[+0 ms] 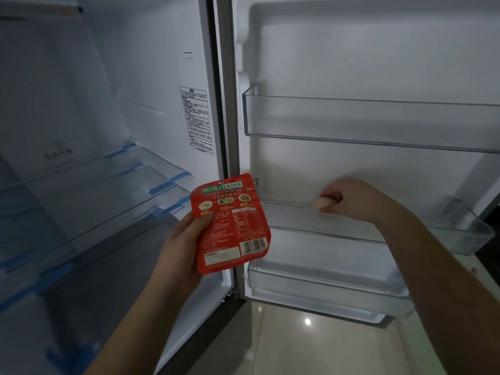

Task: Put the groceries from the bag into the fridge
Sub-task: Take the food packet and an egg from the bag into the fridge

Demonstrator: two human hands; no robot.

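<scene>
Left hand (180, 240) grips my red pouch (232, 226) upright (barcode side facing me), in front of the open fridge (135, 104). Right hand (349, 197) curls round a small pale item (320, 204) at the rim of the middle door bin (405, 234).

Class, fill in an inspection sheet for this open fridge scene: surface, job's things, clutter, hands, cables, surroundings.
Surface: glass shelves in the fridge, bare where visible.
Job's things: red packet; small pale item at the middle door bin.
Clutter: nothing seen.
Hands: left hand holds the red packet; right hand grips the small pale item.
Cables: nothing seen.
Surroundings: open fridge door, upper door bin, lower door bin, tiled floor.
</scene>
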